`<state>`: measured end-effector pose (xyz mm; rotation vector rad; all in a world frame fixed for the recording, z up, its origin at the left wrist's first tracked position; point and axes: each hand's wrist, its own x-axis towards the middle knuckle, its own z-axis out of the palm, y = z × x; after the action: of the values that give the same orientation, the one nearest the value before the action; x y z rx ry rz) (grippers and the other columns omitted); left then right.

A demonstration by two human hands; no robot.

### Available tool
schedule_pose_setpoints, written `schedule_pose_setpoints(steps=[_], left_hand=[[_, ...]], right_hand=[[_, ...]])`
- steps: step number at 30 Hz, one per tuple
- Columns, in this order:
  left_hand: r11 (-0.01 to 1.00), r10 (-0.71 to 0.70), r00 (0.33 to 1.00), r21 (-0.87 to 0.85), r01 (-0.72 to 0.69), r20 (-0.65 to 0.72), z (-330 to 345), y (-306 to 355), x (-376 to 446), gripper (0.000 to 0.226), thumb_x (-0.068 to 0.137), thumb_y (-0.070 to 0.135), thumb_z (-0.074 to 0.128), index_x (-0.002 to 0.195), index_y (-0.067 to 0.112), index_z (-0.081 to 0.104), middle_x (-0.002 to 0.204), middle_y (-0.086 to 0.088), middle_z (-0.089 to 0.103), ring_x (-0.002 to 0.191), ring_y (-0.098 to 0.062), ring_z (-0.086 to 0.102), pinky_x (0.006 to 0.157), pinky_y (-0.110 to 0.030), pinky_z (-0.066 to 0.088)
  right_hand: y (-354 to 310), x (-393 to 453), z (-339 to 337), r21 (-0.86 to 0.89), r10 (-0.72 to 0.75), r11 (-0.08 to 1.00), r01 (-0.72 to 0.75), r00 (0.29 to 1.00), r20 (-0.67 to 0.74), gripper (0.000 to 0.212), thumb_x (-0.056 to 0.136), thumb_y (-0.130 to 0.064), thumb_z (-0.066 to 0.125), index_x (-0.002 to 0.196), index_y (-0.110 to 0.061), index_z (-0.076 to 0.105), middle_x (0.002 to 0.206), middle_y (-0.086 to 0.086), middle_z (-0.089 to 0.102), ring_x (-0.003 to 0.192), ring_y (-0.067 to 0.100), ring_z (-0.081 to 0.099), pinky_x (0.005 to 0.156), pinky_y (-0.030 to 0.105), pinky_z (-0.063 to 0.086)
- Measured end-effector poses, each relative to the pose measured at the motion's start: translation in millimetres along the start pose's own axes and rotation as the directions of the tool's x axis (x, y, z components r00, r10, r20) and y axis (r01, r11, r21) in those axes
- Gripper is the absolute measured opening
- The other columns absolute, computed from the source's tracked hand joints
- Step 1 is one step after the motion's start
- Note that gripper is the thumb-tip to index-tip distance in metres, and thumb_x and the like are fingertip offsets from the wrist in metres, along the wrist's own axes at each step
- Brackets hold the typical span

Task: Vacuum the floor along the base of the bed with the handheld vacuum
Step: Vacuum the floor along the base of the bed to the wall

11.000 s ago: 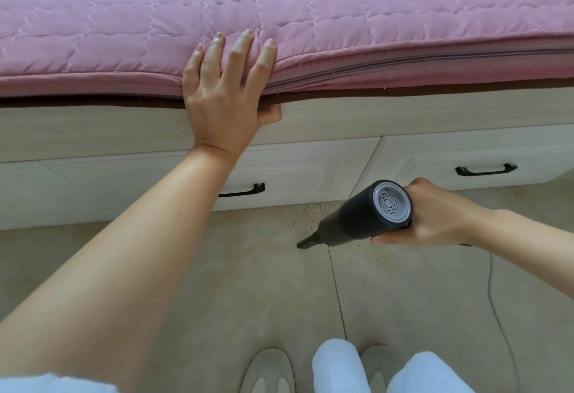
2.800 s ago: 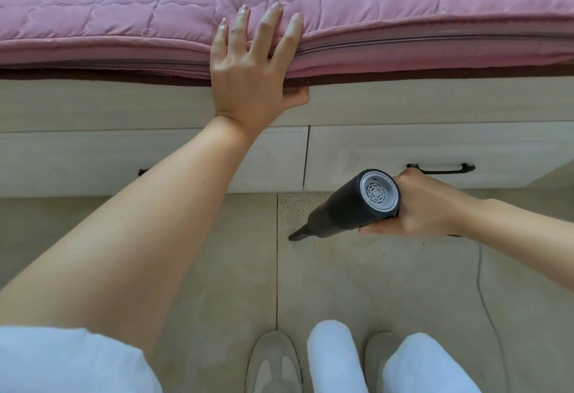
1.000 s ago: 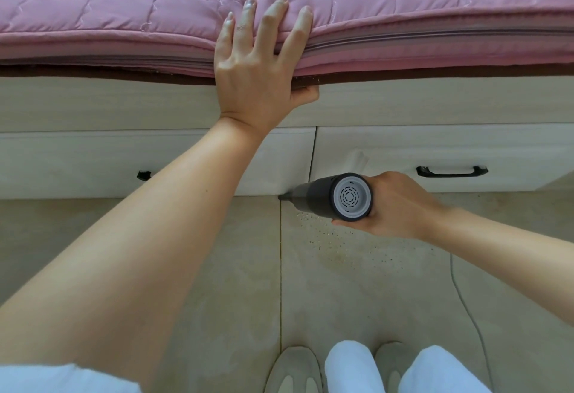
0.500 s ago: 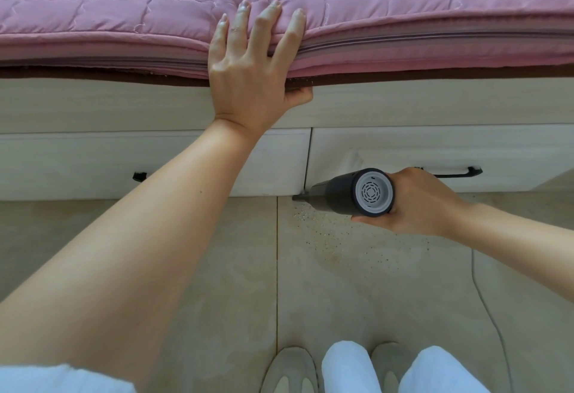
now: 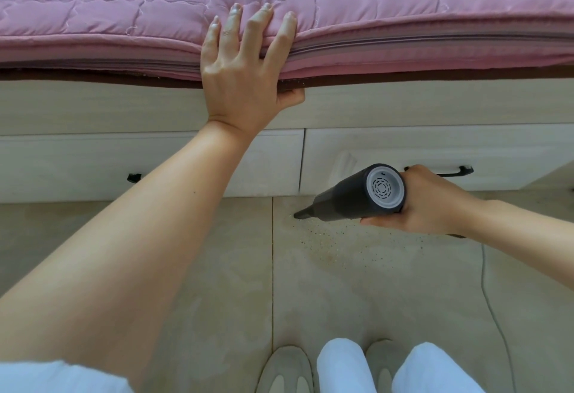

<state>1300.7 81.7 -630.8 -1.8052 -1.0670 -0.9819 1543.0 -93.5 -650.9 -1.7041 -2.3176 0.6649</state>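
Since a moment ago the handheld vacuum (image 5: 360,195), gripped in the right hand (image 5: 435,203), has pulled back from the bed (image 5: 435,103) base toward the grit (image 5: 329,237), left hand (image 5: 242,72) flat on the mattress; sweeping quickly could scatter grains.

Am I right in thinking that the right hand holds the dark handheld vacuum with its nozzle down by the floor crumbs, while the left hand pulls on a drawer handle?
Not quite: the head view shows the left hand resting on the edge of the pink mattress, not on a drawer handle. The rest stands: the right hand holds the handheld vacuum with its nozzle down by the crumbs on the floor.
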Motion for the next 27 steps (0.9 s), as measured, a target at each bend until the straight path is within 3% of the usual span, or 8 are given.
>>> schedule_pose_setpoints(steps=[3, 6, 12, 17, 21, 27], left_hand=[[1.0, -0.004, 1.0, -0.003, 0.004, -0.001, 0, 0, 0, 0.092, 0.064, 0.086, 0.065, 0.133, 0.027, 0.054, 0.127, -0.005, 0.067, 0.117, -0.036, 0.064, 0.096, -0.056, 0.052], [1.0, -0.001, 1.0, 0.0, 0.001, -0.004, 0, 0, 0, 0.092, 0.065, 0.087, 0.063, 0.133, 0.027, 0.052, 0.127, -0.004, 0.067, 0.117, -0.036, 0.064, 0.096, -0.055, 0.052], [1.0, -0.001, 1.0, -0.004, 0.001, -0.005, 0, 0, 0, 0.09, 0.065, 0.086, 0.063, 0.133, 0.027, 0.052, 0.127, -0.005, 0.067, 0.117, -0.036, 0.064, 0.096, -0.055, 0.052], [1.0, -0.003, 1.0, -0.005, 0.003, -0.008, 1, 0, 0, 0.09, 0.065, 0.084, 0.064, 0.133, 0.027, 0.05, 0.127, -0.005, 0.067, 0.117, -0.036, 0.064, 0.096, -0.055, 0.052], [1.0, -0.014, 1.0, -0.01, 0.014, 0.007, -2, 1, 0, 0.089, 0.062, 0.079, 0.066, 0.133, 0.026, 0.053, 0.128, -0.005, 0.066, 0.118, -0.037, 0.063, 0.097, -0.056, 0.051], [0.998, -0.032, 0.999, -0.044, 0.033, 0.037, -10, 4, 5, 0.079, 0.064, 0.066, 0.064, 0.131, 0.024, 0.061, 0.129, -0.005, 0.066, 0.12, -0.04, 0.062, 0.097, -0.058, 0.05]], right_hand=[[0, 0, -2, -0.002, -0.029, 1.0, 0.029, 0.999, 0.022, 0.028, 0.066, -0.064, 0.065, 0.075, -0.069, 0.039, 0.063, -0.04, 0.052, 0.059, -0.006, 0.053, 0.055, 0.015, 0.032], [4, 3, -1, -0.022, -0.04, 0.999, 0.041, 0.999, 0.007, 0.023, 0.064, -0.072, 0.057, 0.075, -0.059, 0.042, 0.053, -0.028, 0.049, 0.057, 0.003, 0.051, 0.056, 0.022, 0.04], [1, 12, 6, -0.061, -0.021, 0.998, 0.019, 0.999, -0.043, 0.03, 0.064, -0.071, 0.057, 0.073, -0.053, 0.034, 0.057, -0.024, 0.047, 0.061, 0.013, 0.053, 0.056, 0.033, 0.048], [-3, 14, 8, -0.06, -0.033, 0.998, 0.03, 0.999, -0.041, 0.033, 0.067, -0.064, 0.066, 0.086, -0.042, 0.049, 0.058, -0.027, 0.046, 0.061, 0.01, 0.053, 0.058, 0.029, 0.047], [-4, 7, 6, -0.049, -0.06, 0.997, 0.059, 0.998, -0.023, 0.032, 0.066, -0.063, 0.067, 0.078, -0.05, 0.04, 0.057, -0.029, 0.048, 0.058, 0.004, 0.051, 0.057, 0.022, 0.042], [0, -1, 0, -0.05, -0.107, 0.993, 0.108, 0.994, 0.014, 0.038, 0.067, -0.068, 0.06, 0.085, -0.035, 0.056, 0.062, -0.026, 0.056, 0.059, 0.001, 0.054, 0.062, 0.028, 0.049]])
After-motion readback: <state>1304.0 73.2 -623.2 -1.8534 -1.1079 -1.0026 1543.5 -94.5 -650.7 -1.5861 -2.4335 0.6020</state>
